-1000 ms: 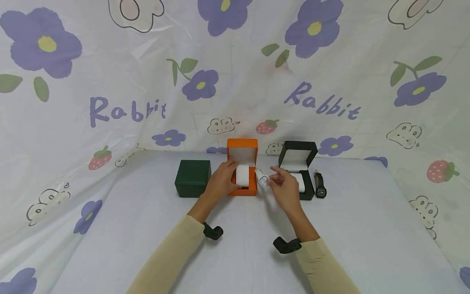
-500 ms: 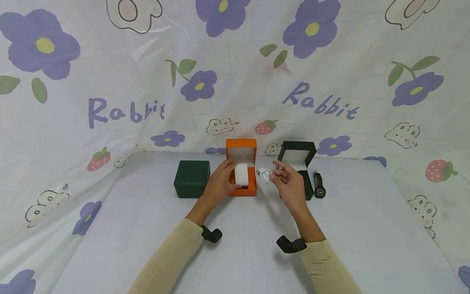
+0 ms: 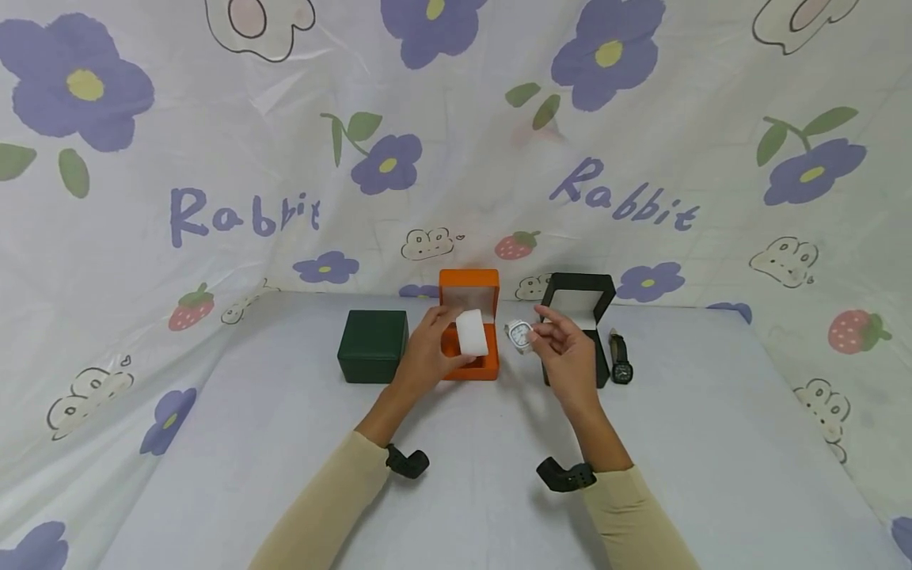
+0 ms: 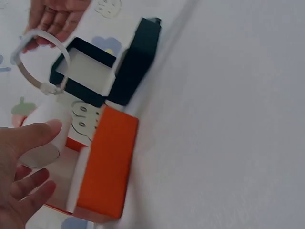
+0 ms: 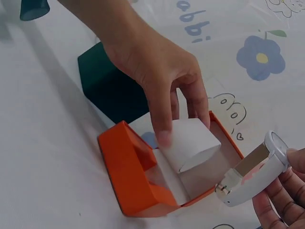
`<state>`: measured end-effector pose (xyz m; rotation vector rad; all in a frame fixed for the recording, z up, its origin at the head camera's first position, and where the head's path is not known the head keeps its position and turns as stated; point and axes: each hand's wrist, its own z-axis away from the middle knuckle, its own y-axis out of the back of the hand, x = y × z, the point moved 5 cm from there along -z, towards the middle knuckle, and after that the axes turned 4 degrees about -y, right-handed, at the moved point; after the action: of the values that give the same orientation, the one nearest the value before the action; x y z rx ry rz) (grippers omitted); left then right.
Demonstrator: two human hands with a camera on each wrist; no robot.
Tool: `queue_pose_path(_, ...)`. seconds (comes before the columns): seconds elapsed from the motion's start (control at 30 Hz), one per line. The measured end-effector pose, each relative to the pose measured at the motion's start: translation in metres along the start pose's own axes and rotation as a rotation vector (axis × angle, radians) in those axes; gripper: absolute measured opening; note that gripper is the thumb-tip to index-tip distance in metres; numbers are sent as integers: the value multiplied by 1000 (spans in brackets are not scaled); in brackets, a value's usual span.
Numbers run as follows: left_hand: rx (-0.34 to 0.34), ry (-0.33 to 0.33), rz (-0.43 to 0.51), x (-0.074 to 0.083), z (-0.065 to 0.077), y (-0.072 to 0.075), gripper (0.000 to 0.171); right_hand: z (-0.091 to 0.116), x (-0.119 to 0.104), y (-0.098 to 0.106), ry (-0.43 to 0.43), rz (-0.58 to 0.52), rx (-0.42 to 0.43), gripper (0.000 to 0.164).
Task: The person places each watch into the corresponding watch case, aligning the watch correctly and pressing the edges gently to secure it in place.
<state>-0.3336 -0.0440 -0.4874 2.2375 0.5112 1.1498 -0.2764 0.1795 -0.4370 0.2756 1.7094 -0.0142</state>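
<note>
My left hand (image 3: 426,348) pinches a white watch cushion (image 3: 472,333) between thumb and fingers. In the right wrist view, that cushion (image 5: 191,143) is tilted above the open orange watch box (image 5: 119,164). My right hand (image 3: 570,362) holds a white wristwatch (image 3: 518,336) by its case, to the right of the orange box. The watch's strap (image 5: 250,191) forms a closed loop, with its buckle toward the cushion. The left wrist view shows the strap loop (image 4: 67,59) just beyond the cushion (image 4: 47,126), and its dial faces away there.
A closed dark green box (image 3: 373,346) stands left of the orange one. Behind my right hand is an open black watch box (image 3: 606,291), its inside partly hidden. A dark-strapped watch (image 3: 621,364) lies to its right. A printed cloth (image 3: 456,198) hangs behind the table.
My left hand has lifted the cushion out of the orange box and tilted it. My right hand has shifted slightly right with the white watch, turning its dial more toward the head camera.
</note>
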Motion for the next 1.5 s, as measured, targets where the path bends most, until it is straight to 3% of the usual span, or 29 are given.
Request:
queue_pose_path(0.2,-15,8,235,11,3,8,81,-1,-1,1,36,-67,17,40)
queue_pose_path(0.3,-36,50,377,16,5,10,85,-1,-4,-1,39,-81,25,40)
queue_pose_path(0.43,-65,117,492,24,9,13,87,1,-9,-1,38,-102,42,42)
queue_pose_path(0.67,-106,125,495,43,16,23,77,7,-16,-4,42,-130,62,44)
queue_pose_path(0.83,-122,143,552,52,22,24,77,13,-20,-7,46,-145,51,44)
queue_pose_path(1.33,-64,58,610,64,25,31,78,19,-20,-15,-8,-142,-60,42)
queue_pose_path(1.5,-47,42,616,67,24,32,78,20,-21,-15,-17,-127,-59,32)
